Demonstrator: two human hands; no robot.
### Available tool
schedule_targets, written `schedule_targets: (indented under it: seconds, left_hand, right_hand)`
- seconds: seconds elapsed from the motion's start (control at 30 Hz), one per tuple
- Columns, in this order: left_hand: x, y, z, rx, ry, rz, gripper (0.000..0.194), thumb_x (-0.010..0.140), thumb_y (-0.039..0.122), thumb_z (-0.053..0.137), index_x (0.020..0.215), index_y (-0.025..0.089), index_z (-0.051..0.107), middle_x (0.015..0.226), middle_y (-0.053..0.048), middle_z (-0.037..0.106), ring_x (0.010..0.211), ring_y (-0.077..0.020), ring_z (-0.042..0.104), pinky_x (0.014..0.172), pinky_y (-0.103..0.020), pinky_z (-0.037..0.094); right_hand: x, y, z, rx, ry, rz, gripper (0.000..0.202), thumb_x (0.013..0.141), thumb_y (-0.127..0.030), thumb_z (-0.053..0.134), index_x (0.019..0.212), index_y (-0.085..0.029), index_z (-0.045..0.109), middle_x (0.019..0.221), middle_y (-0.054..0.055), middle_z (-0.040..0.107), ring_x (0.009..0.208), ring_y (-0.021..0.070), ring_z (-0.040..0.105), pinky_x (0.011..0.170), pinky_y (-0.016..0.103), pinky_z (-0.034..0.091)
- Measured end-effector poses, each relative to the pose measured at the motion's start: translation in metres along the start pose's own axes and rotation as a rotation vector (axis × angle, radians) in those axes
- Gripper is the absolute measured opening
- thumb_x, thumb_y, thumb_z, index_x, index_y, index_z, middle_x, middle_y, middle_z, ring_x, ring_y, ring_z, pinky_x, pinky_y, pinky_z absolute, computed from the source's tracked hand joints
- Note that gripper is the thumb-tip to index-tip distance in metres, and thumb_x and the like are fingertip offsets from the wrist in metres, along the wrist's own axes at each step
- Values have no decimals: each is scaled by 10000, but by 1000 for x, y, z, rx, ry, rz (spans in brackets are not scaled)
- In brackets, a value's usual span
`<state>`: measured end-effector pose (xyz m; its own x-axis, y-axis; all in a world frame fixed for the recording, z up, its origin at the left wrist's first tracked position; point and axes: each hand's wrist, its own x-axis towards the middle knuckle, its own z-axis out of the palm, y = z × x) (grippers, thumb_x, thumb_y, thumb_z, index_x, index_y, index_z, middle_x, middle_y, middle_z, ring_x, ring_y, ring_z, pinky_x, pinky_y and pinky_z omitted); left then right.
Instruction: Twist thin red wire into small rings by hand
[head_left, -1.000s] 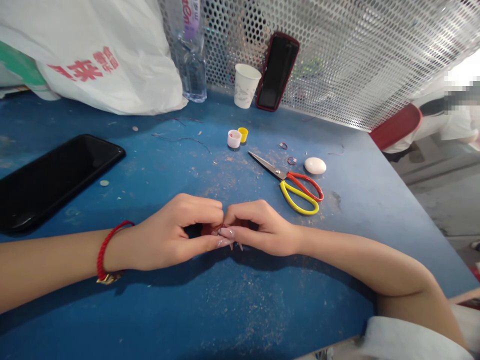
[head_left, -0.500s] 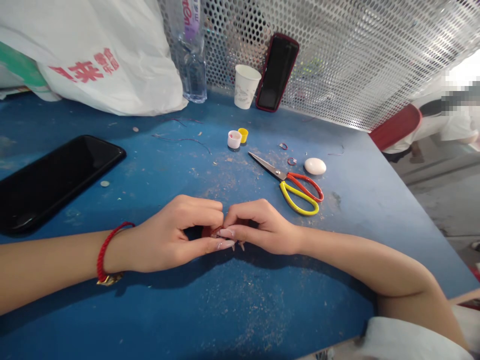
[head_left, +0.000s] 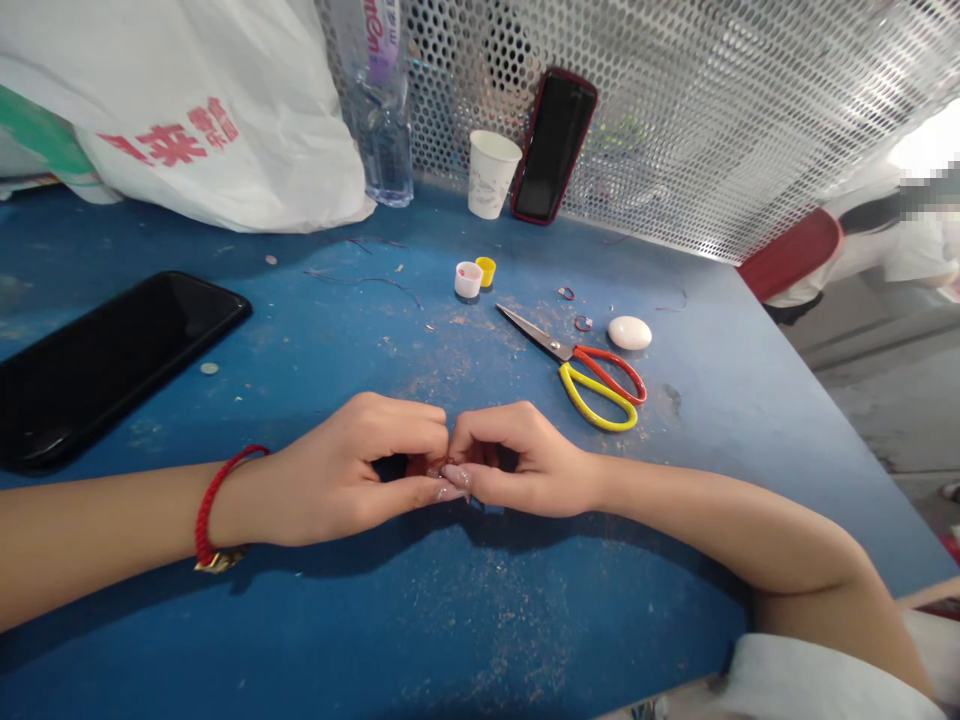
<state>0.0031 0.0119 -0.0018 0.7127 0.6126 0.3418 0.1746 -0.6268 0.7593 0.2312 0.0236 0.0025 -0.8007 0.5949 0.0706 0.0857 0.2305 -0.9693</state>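
My left hand (head_left: pixel 375 465) and my right hand (head_left: pixel 517 460) meet above the blue table (head_left: pixel 315 640), fingertips touching. Both are closed in a pinch, thumbs overlapping at the tips. A sliver of something thin and reddish shows between the fingertips; the rest is hidden, so its kind is unclear. Beyond my right hand lie scissors (head_left: pixel 551 345) with one red and one yellow handle, blades slightly to the left. Two small rings of dark red cord, a farther ring (head_left: pixel 566 294) and a nearer ring (head_left: pixel 583 323), rest behind them beside a white egg-shaped object (head_left: pixel 630 333).
Small white (head_left: pixel 469 281) and yellow (head_left: pixel 486 271) cups stand behind the scissors. A black phone (head_left: pixel 112 365) lies at left. Along the back are a plastic bag (head_left: pixel 247 180), a bottle (head_left: pixel 386 150), a paper cup (head_left: pixel 493 175) and a phone (head_left: pixel 555 145) leaning on the perforated metal screen (head_left: pixel 697 120).
My right thumb has shifted slightly and now presses against my left thumb tip. The fingertips that showed below the right thumb are tucked out of sight. Things on the table stay put.
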Motion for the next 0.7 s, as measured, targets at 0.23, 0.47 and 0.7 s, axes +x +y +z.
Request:
schedule_targets:
  seconds: [0.23,0.47,0.7]
  left_hand:
    - [0,1,-1,25,-30,8,311,1045,208,635,736,173,614,700,43,615,608,-82,553,594,-181,428]
    - [0,0,-1,-5,7,-18,299,1004,186,683,724,186,577,703,45,630,610,-98,557,582,-195,432]
    - [2,3,-2,-24,29,-28,331,1008,203,689,712,190,542,657,56,582,584,-95,527,566,-191,418]
  right_hand:
    - [-1,2,0,1,-5,3,269,977,-376,728,841,-168,626,691,-42,616,583,70,511,576,189,424]
    - [-1,1,0,72,-3,17,355,996,-470,737,831,-180,614,680,-41,623,577,81,538,572,197,441]
    - [-1,2,-2,106,-5,-3,326,1017,-432,727,850,-179,608,697,-47,619,591,84,576,627,212,490]
